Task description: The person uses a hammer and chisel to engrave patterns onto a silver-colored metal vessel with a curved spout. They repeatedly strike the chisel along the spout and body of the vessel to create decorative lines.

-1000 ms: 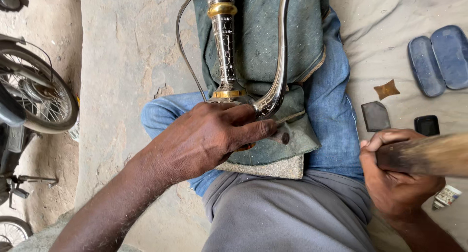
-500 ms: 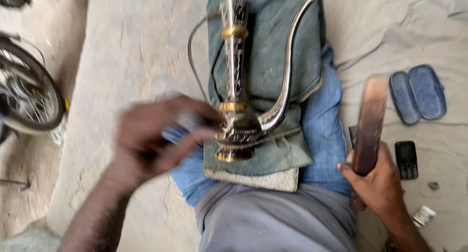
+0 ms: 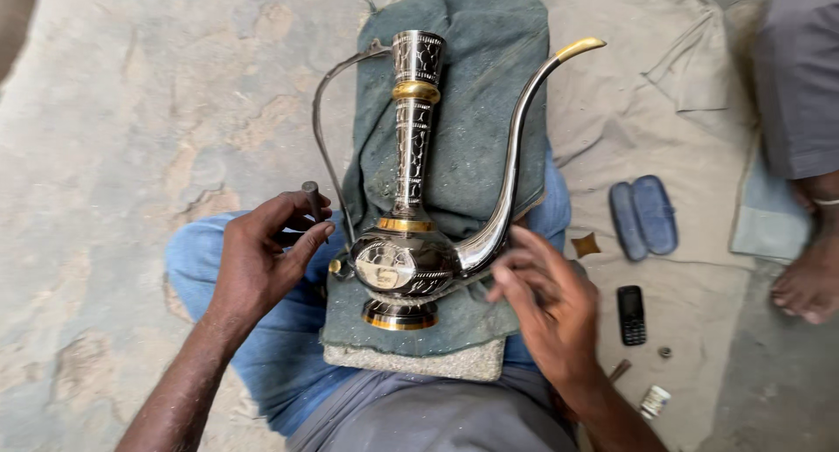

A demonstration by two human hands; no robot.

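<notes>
Head view shows the right hand [image 3: 549,308] now empty: the wooden block it gripped a moment ago is gone from it, and its fingers, spread and slightly blurred, rest against the base of the spout on the metal ewer [image 3: 411,260]. The left hand [image 3: 262,260], which lay over the ewer's belly a second ago, has drawn back to the left side and now pinches a short dark rod [image 3: 312,198] between thumb and fingers. The belly, with its engraved panel, is uncovered, so the work seems to have passed from holding to handling with the small tool (a judgement only).

The ewer lies on its side on a green cloth [image 3: 489,93] over the person's lap, neck pointing away, its thin handle just beside the left hand. Bare concrete lies open to the left; to the right a glasses case [image 3: 644,216] and a phone [image 3: 631,315] lie well apart from it, and another person's foot [image 3: 808,281] sits at the frame's edge.
</notes>
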